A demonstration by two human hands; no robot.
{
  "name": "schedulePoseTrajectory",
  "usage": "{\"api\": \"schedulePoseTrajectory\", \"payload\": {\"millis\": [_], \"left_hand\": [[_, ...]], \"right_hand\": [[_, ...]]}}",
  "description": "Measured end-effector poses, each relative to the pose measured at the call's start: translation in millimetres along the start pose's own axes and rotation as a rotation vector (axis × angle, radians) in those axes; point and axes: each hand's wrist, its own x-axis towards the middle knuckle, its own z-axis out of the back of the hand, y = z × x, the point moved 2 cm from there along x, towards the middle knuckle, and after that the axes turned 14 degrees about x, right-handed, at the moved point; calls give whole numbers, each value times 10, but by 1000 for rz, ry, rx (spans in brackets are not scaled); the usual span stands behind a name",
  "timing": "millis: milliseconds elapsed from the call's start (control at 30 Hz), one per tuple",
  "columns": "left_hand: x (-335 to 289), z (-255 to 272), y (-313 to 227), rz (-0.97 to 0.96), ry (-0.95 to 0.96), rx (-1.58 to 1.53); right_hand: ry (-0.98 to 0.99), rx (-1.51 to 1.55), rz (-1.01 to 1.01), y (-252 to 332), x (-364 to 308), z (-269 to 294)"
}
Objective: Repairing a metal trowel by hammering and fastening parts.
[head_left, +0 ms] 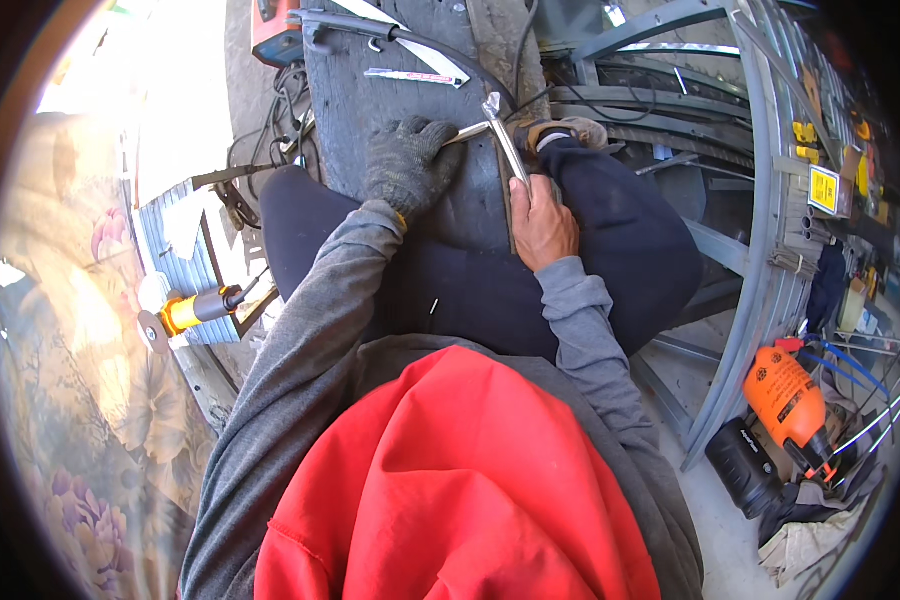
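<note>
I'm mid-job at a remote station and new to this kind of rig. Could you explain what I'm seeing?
There's no machine: these are a person's own two hands. The one picture comes from a wide fisheye camera on their head, looking down, so straight edges bend. The left hand, gloved, meets a thin pale metal piece; its grip is hard to judge. The right hand, bare, holds a shiny metal tool. On the dark wooden bench lie a marker, a white pointed strip and a dark handle.

This is a workshop, shown by the angle grinder (198, 311) and metal rack (764, 230).
</note>
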Motion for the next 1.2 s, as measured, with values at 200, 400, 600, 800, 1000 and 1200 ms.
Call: {"api": "schedulePoseTrajectory", "payload": {"millis": [200,400,600,800,1000,1200], "left_hand": [[29,35,-27,-11,26,26],[7,9,-21,44,49,-23],[54,17,-29,23,60,23],[11,-2,1,-28,-32,6],[15,8,-6,-42,0,55],[39,-2,15,-85,-4,170]], "right_hand": [[-304,324,201,193,-49,84],[-138,205,90,107,-35,-22],[42,47,-35,-38,44,-63],[47,70,-58,-83,20,-76],[-177,276,36,-116,3,-32],[-113,203,33,-215,-30,-129]]}}
